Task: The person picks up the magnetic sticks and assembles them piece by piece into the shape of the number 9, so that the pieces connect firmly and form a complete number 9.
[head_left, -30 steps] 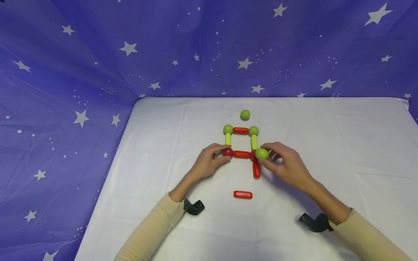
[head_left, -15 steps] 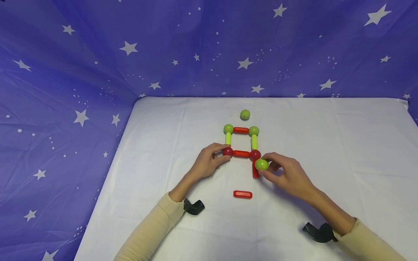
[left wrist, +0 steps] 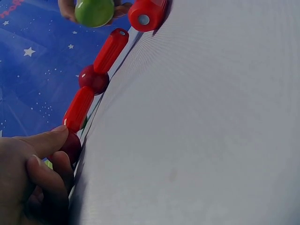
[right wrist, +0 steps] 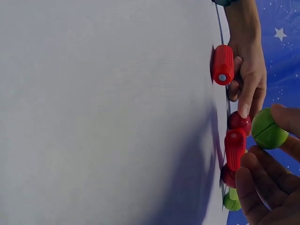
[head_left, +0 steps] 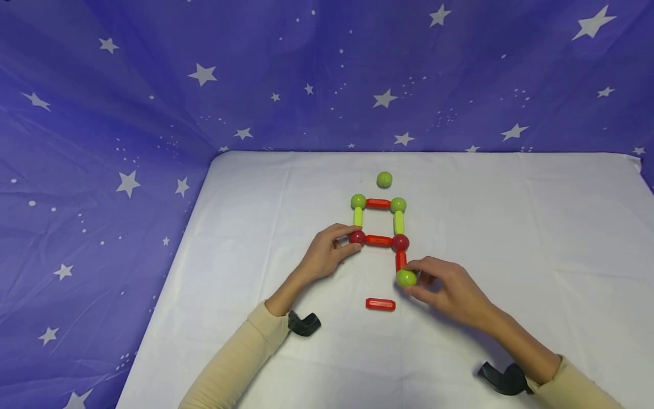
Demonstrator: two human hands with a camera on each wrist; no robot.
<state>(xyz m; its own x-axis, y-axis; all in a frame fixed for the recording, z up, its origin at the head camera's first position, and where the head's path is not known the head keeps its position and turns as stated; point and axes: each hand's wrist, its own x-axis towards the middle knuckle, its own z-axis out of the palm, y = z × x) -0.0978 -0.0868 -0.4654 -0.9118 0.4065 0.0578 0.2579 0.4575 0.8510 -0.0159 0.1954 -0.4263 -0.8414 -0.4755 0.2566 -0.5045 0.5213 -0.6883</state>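
A square of magnetic rods and balls lies on the white table. Its far corners are green balls, the near ones red balls, and one red rod [head_left: 401, 261] extends toward the person from the right red ball [head_left: 401, 242]. My left hand [head_left: 327, 253] pinches the left red ball [head_left: 357, 238] between thumb and fingers. With thumb and fingertips, my right hand [head_left: 452, 289] holds a green ball [head_left: 406, 278] close to that rod's free end. In the left wrist view, a small gap shows between this green ball [left wrist: 94, 11] and the rod's tip [left wrist: 123, 32].
A loose red rod [head_left: 380, 304] lies nearer the person, in front of the square. Behind the square sits a single green ball [head_left: 385, 179]. A blue star-patterned cloth [head_left: 327, 74] hangs beyond the back and left edges of the white table [head_left: 511, 227].
My right hand has moved toward the person with the green ball, from beside the right red ball to the rod's free end. The left hand keeps its hold on the left red ball.
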